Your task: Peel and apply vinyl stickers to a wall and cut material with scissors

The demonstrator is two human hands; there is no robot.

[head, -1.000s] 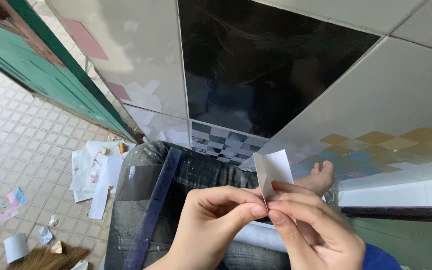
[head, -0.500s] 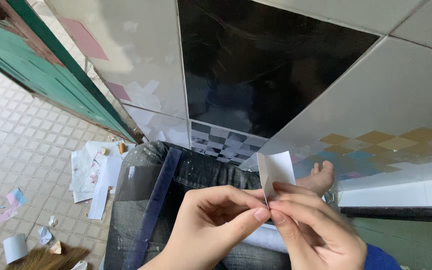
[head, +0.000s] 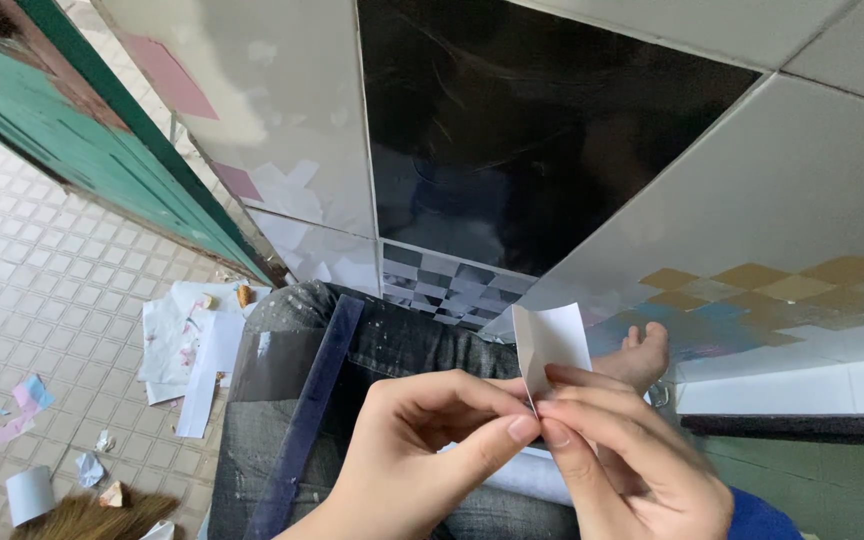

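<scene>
My left hand [head: 422,455] and my right hand [head: 632,465] meet at their fingertips over my lap. Together they pinch the lower edge of a small white piece of paper [head: 550,340], which stands upright above the fingers. A long dark blue ruler [head: 317,405] lies along my jeans-clad thigh [head: 272,380], just left of my left hand. My bare foot [head: 642,355] shows beyond the paper.
A tiled wall with a glossy black tile [head: 542,130] and coloured patches rises ahead. Paper scraps [head: 187,345] litter the tiled floor at the left. A small white tape roll [head: 28,494] and a broom head [head: 92,517] lie at the bottom left. A green door frame [head: 102,170] runs along the left.
Both hands and the white paper have shifted slightly right and up; the pinch on the paper stays the same.
</scene>
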